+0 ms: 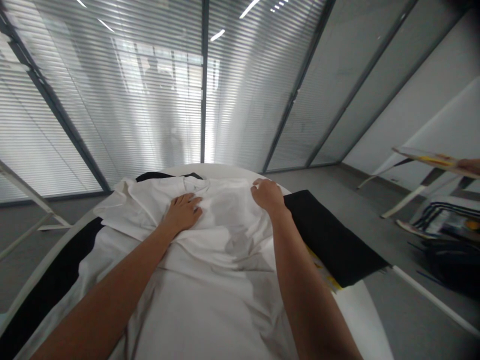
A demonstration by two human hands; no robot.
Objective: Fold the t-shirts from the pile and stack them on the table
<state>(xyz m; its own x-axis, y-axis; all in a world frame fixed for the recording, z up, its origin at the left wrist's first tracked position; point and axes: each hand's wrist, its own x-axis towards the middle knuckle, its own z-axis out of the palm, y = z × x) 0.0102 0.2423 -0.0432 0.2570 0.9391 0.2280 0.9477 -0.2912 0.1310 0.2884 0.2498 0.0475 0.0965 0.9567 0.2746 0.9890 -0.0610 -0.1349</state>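
A white T-shirt (210, 295) lies spread over a round white table, its collar toward the far edge and its fabric wrinkled. My left hand (183, 212) rests flat on the shirt just below the collar, fingers spread. At the shirt's far right, my right hand (267, 194) has its fingers curled together on the fabric by the shoulder. Black cloth (71, 252) shows from under the shirt along the left side. To the right of my right forearm lies a flat black piece (330, 235), with something yellow beneath its near edge.
The white table rim (369, 320) curves round at right. Beyond the table stands a glass partition with blinds (161, 115). At far right are another table (423, 155) with part of a person's hand (468, 165) over it, and a dark bag (450, 265) below.
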